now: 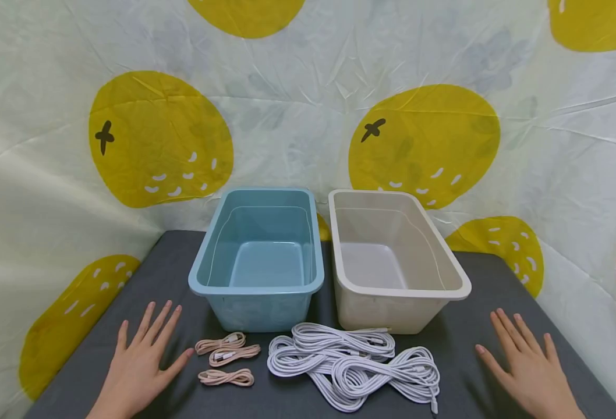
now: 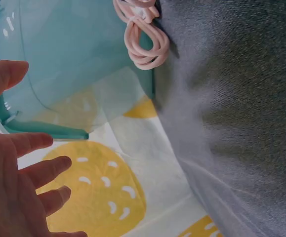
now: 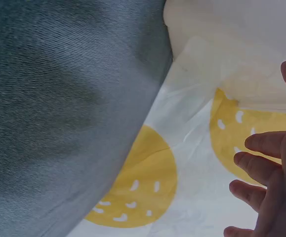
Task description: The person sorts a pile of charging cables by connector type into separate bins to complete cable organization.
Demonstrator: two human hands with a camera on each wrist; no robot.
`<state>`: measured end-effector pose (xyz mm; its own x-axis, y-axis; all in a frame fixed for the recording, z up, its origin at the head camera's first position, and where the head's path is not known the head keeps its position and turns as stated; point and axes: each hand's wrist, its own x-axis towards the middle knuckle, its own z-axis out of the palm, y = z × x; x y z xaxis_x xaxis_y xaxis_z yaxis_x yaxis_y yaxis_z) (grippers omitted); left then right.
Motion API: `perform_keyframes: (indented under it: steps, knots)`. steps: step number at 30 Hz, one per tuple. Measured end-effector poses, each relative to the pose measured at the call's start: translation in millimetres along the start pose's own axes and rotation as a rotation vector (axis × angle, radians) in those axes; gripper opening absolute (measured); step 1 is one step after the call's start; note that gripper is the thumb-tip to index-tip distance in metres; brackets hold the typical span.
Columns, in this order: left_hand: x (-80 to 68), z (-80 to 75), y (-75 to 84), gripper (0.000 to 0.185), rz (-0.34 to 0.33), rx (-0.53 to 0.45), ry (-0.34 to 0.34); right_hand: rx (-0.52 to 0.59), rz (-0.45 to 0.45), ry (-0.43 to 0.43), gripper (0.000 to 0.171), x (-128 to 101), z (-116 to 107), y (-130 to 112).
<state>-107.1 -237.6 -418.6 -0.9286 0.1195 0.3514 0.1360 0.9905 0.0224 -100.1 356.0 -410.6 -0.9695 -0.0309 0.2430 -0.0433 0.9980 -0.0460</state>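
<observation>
My left hand [image 1: 140, 364] lies flat on the dark table [image 1: 182, 401], fingers spread, holding nothing. Just right of it are three small pink cable bundles [image 1: 227, 358]. A big pile of coiled white cables [image 1: 355, 364] lies in the middle front. Behind them stand an empty blue bin [image 1: 258, 256] and an empty white bin [image 1: 392, 256], side by side. My right hand [image 1: 528, 364] rests flat at the table's right, fingers straight, apart from the white cables. In the left wrist view, my left hand [image 2: 14, 168] is spread near the blue bin [image 2: 73, 64] and a pink cable [image 2: 143, 34].
A cloth backdrop [image 1: 308, 105] with yellow fruit prints hangs behind and beside the table. The table's left and right edges run close to each hand. In the right wrist view, the white bin's corner [image 3: 231, 44] and table cloth [image 3: 59, 98] show.
</observation>
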Motion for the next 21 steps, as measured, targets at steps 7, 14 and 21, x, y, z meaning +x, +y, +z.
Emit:
perform_keyframes:
  steps: [7, 14, 21]
  knots:
    - [0.8, -4.1, 2.5, 0.080, 0.044, -0.015, 0.047, -0.002, -0.038, 0.055, 0.074, 3.3, -6.8, -2.9]
    - [0.8, -10.8, 9.7, 0.071, 0.093, -0.030, 0.102, 0.025, -0.111, 0.169, 0.070, 9.5, -17.2, -6.2]
    - [-0.2, -9.0, 12.0, 0.062, 0.200, -0.085, 0.253, 0.069, -0.149, 0.222, 0.063, 16.2, -29.5, -11.6]
